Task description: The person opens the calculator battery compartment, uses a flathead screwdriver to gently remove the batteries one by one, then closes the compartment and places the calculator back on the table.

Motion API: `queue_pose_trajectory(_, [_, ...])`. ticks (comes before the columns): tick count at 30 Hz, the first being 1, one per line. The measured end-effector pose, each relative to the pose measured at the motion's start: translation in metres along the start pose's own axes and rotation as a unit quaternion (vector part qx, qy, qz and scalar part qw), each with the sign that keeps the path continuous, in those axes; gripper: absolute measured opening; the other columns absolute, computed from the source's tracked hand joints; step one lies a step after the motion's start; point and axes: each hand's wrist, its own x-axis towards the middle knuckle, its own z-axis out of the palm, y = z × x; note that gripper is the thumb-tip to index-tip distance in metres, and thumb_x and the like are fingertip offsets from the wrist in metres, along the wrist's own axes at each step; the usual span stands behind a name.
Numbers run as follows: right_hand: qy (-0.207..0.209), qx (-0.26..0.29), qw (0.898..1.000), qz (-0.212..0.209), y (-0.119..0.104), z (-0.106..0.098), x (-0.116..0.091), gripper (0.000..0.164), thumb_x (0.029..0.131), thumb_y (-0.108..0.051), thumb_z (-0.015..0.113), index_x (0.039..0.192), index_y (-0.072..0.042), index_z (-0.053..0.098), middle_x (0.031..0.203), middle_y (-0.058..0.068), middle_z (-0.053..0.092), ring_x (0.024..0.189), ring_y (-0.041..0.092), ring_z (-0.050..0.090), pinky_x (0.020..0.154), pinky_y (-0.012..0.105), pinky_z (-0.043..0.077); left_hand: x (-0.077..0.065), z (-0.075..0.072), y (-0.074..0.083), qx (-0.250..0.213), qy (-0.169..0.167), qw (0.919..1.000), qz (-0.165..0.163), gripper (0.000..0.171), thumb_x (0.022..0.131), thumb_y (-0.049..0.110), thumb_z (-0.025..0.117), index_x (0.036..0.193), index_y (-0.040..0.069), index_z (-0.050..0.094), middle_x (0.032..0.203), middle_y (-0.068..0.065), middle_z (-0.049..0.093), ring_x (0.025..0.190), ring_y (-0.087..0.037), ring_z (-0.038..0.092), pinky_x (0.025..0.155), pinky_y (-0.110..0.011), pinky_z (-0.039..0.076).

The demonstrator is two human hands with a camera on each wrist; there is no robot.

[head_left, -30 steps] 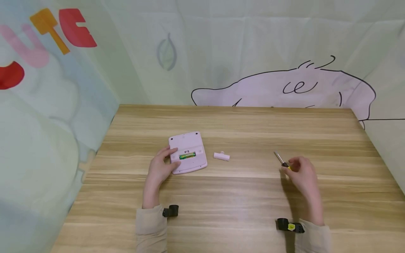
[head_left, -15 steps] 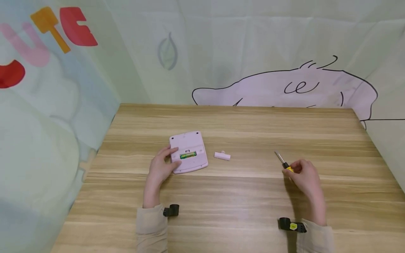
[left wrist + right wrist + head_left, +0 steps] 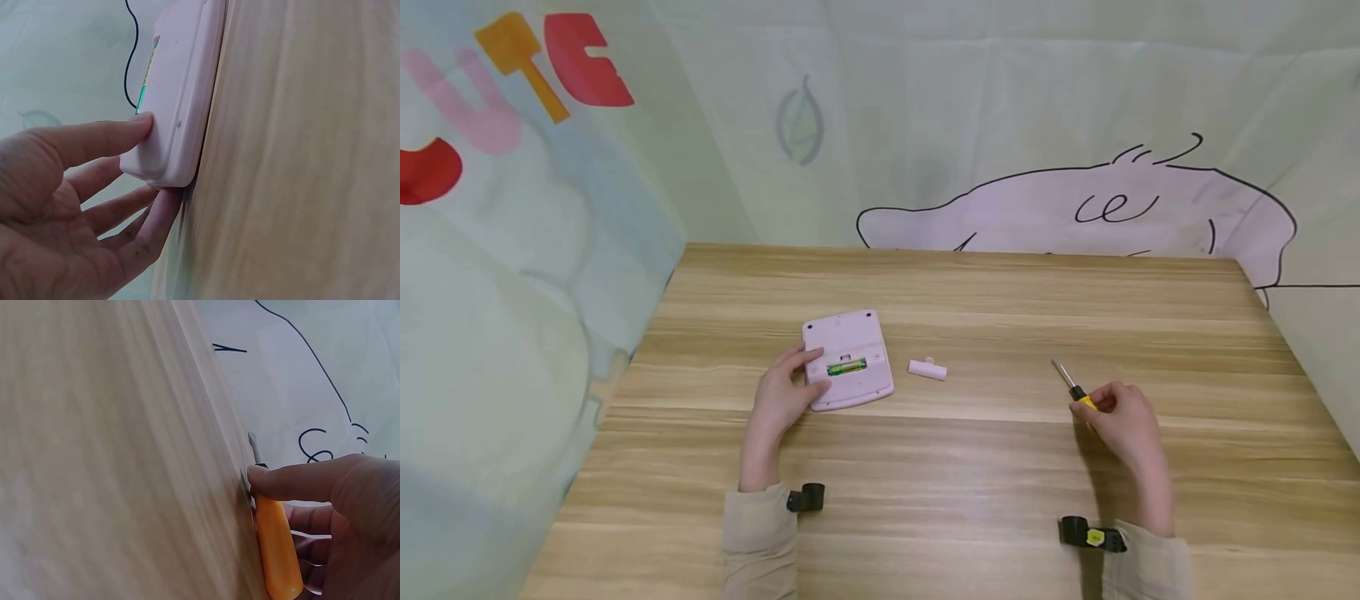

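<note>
A pale pink calculator lies face down on the table, its battery compartment uncovered. One green and yellow battery sits in that compartment. My left hand grips the calculator at its left edge; in the left wrist view the thumb presses on the back and the other fingers are against the edge. To the right of the calculator rests a small pink battery cover. Farther right, my right hand pinches the yellow handle of a screwdriver, whose flat metal tip points away from me, close to the tabletop.
The wood-grain table reaches back to a printed cloth backdrop with cartoon drawings and letters. Black wrist cameras stand on both sleeves, the left camera and the right camera.
My right hand has shifted slightly right and toward me along with the screwdriver. The left hand, calculator and battery cover keep their places.
</note>
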Motion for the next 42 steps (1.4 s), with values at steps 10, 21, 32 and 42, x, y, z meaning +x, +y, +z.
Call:
queue_pose_trajectory(10, [-0.005, -0.004, 1.0, -0.004, 0.0, 0.0004, -0.0003, 0.034, 0.086, -0.026, 0.07, 0.091, 0.006, 0.059, 0.091, 0.019, 0.052, 0.079, 0.025, 0.049, 0.062, 0.026, 0.038, 0.0007, -0.0011, 0.0004, 0.002, -0.005, 1.0, -0.005, 0.052, 0.088, 0.012, 0.066, 0.138, 0.008, 0.052, 0.158, -0.014, 0.028, 0.146, -0.038, 0.02, 0.119, -0.055, 0.017])
queue_pose_trajectory(21, [-0.001, -0.014, 1.0, -0.006, -0.0036, -0.001, -0.0012, 0.032, 0.087, -0.025, 0.069, 0.091, 0.006, 0.062, 0.088, 0.018, 0.054, 0.076, 0.023, 0.05, 0.06, 0.027, 0.038, 0.0006, -0.0024, 0.0023, 0.001, -0.003, 1.0, -0.003, 0.053, 0.087, 0.012, 0.067, 0.138, 0.008, 0.051, 0.158, -0.014, 0.028, 0.146, -0.039, 0.02, 0.119, -0.056, 0.017])
queue_pose_trajectory(32, [0.003, -0.025, 0.999, -0.019, -0.0018, -0.0029, -0.0008, 0.031, 0.086, -0.026, 0.069, 0.088, 0.004, 0.062, 0.083, 0.015, 0.057, 0.072, 0.021, 0.05, 0.058, 0.025, 0.038, 0.0011, -0.0008, 0.001, 0.008, -0.004, 0.9999, -0.006, 0.054, 0.086, 0.013, 0.068, 0.137, 0.009, 0.052, 0.158, -0.013, 0.029, 0.146, -0.039, 0.022, 0.118, -0.056, 0.018])
queue_pose_trajectory(42, [-0.023, -0.007, 1.0, -0.009, -0.0063, -0.0037, -0.0014, 0.036, 0.087, -0.031, 0.07, 0.094, 0.002, 0.06, 0.079, 0.008, 0.062, 0.07, 0.016, 0.05, 0.057, 0.025, 0.04, 0.0007, -0.0007, 0.0002, 0.008, -0.002, 0.9999, -0.005, 0.053, 0.087, 0.013, 0.067, 0.138, 0.009, 0.052, 0.157, -0.013, 0.029, 0.146, -0.038, 0.022, 0.119, -0.055, 0.019])
